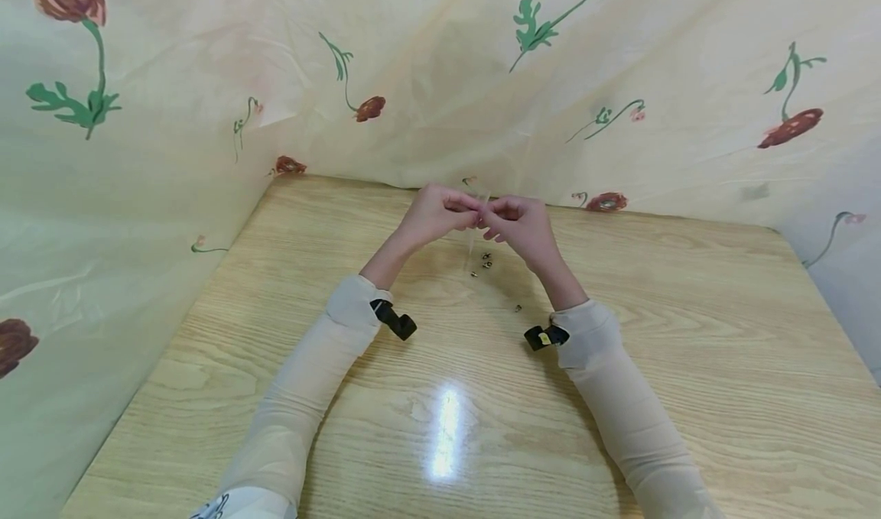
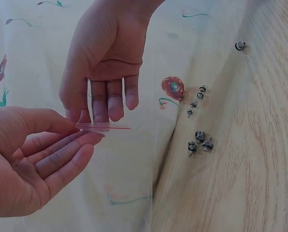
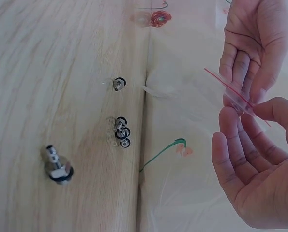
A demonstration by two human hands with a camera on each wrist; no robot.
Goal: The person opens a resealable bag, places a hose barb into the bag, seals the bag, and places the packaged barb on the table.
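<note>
Left hand and right hand pinch a bag between fingertips, likely steadying it, metal fittings below.

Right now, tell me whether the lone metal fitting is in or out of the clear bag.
Out: the lone metal fitting rests on the wooden table, apart from the clear bag that the left hand and right hand pinch.

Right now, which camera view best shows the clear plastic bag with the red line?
Right wrist: there the clear plastic bag shows the longest stretch of red line. The left wrist shows it nearly edge-on; the head view gives only a faint, see-through strip.
</note>
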